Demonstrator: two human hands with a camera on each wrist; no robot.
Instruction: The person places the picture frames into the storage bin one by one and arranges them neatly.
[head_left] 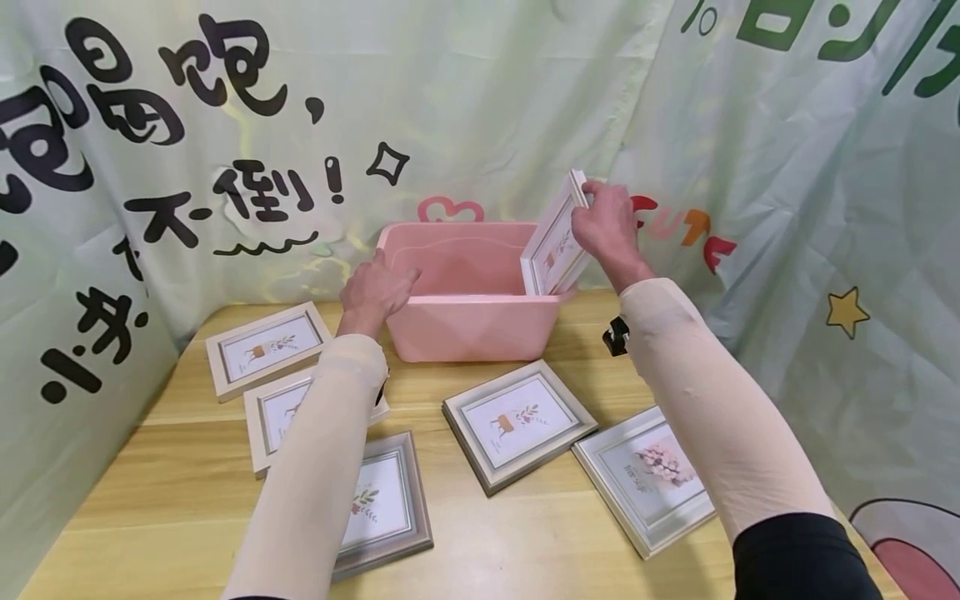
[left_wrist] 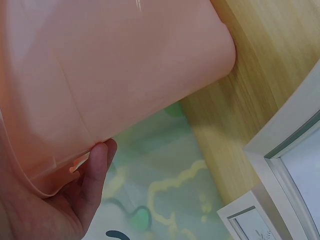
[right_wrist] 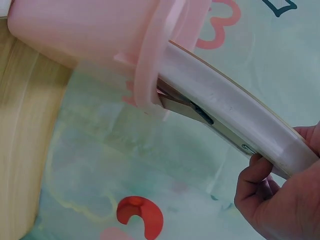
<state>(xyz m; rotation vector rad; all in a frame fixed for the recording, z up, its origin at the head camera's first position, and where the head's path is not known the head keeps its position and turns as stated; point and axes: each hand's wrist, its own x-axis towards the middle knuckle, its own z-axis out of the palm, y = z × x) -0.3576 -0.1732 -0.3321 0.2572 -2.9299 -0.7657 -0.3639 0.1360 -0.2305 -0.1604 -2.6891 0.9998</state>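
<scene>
A pink plastic bin stands at the back of the table. My left hand grips its left end; in the left wrist view the fingers curl under the rim by a handle slot. Held by its upper edge in my right hand, a white picture frame tilts over the bin's right end, its lower end inside the rim. The right wrist view shows the frame's white side and part of its back, with fingers and thumb on either side of it.
On the wooden table lie a grey-edged frame before the bin, a silver frame at right, a dark grey frame near the front, and two pale frames at left. A printed curtain hangs close behind.
</scene>
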